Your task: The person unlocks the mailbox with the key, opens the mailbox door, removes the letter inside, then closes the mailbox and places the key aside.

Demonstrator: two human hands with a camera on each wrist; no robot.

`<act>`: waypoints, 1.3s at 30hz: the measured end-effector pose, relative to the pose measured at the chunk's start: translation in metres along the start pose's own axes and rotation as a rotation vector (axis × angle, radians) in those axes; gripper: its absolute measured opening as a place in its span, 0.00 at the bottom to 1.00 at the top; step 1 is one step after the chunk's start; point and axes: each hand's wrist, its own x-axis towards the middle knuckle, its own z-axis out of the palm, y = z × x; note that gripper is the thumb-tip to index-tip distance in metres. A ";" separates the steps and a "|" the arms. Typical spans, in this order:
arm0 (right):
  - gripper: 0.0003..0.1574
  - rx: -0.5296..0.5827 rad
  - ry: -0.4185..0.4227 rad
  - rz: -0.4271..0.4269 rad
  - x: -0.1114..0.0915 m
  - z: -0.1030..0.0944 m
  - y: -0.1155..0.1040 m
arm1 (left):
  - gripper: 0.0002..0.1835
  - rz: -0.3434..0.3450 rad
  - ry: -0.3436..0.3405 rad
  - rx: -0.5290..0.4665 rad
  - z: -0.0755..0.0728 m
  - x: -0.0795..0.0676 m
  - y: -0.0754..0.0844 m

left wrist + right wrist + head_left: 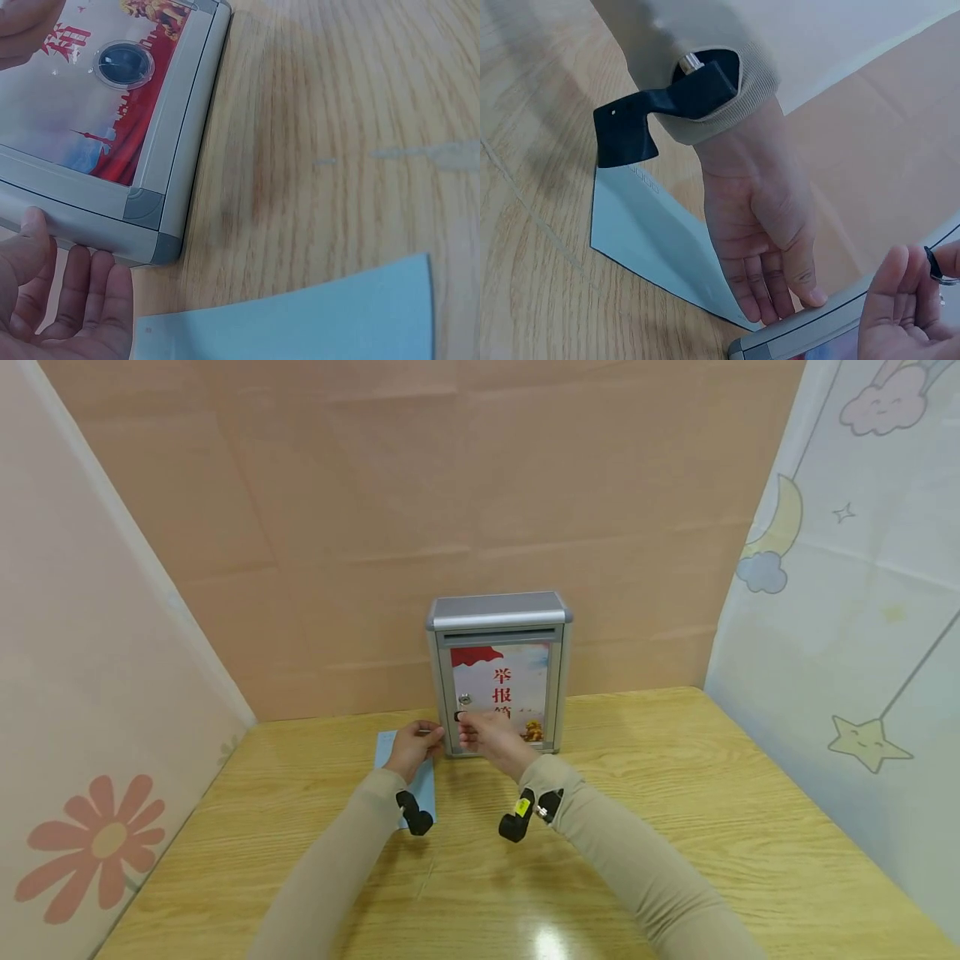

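Observation:
A grey metal letter box [498, 610] with a slot at its top and a printed front stands upright on the table. My right hand [491, 742] is at the left side of its front, just below the round lock [464, 699]. Thumb and forefinger pinch a small black key head [933, 264], with a metal ring beside it; the key's blade is hidden. My left hand [412, 750] touches the box's left side near the bottom, thumb at the edge and fingers relaxed. Under the left wrist lies a light blue envelope [423, 789], partly covered by the arm.
The wooden table [645, 793] reaches back to a peach cloth [360, 527] behind the box. Printed cloth panels stand at the left [97, 610] and right [847, 610]. A dark round window [124, 64] shows on the box's front.

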 end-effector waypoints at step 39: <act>0.14 -1.018 -0.281 0.299 -0.013 -0.098 0.023 | 0.13 0.017 -0.043 -0.022 -0.003 -0.001 0.000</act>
